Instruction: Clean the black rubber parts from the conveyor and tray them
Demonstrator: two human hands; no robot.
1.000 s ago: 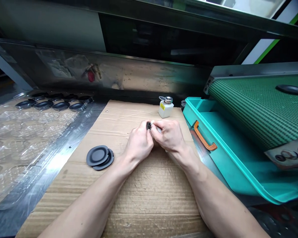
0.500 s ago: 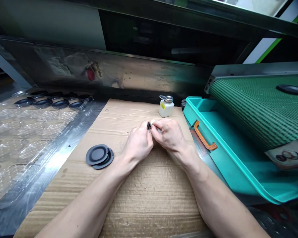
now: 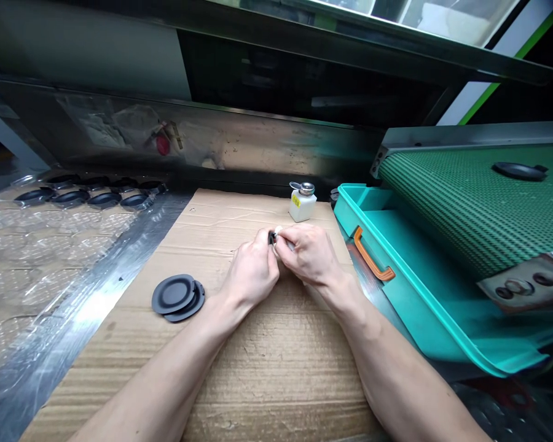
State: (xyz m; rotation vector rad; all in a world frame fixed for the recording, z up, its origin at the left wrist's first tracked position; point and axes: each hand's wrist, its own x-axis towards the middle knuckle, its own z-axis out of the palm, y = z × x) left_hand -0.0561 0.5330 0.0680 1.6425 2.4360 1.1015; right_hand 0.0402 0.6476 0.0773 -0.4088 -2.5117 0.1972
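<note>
My left hand point(image 3: 252, 270) is closed round a small black plastic part point(image 3: 271, 237), of which only an edge shows past the fingers. My right hand point(image 3: 306, 252) pinches a small white piece point(image 3: 278, 231) against that part; its kind is too small to make out. Both hands meet above the cardboard sheet point(image 3: 276, 374). To the left of my left forearm, two black round lids point(image 3: 172, 294) lie overlapped on the cardboard. Just beyond my hands stands a white square bottle point(image 3: 302, 206) with a metal top and a yellow label.
At the left, a clear plastic tray point(image 3: 64, 245) holds several black parts point(image 3: 104, 200) in its far rows. On the right, a teal bin point(image 3: 410, 319) with an orange handle point(image 3: 372, 258) sits under a green conveyor belt point(image 3: 470, 190) carrying a black part point(image 3: 518, 171).
The view has shifted slightly, and the black part on the belt has come a little towards the bin. My hands keep the same grip, fingers close together.
</note>
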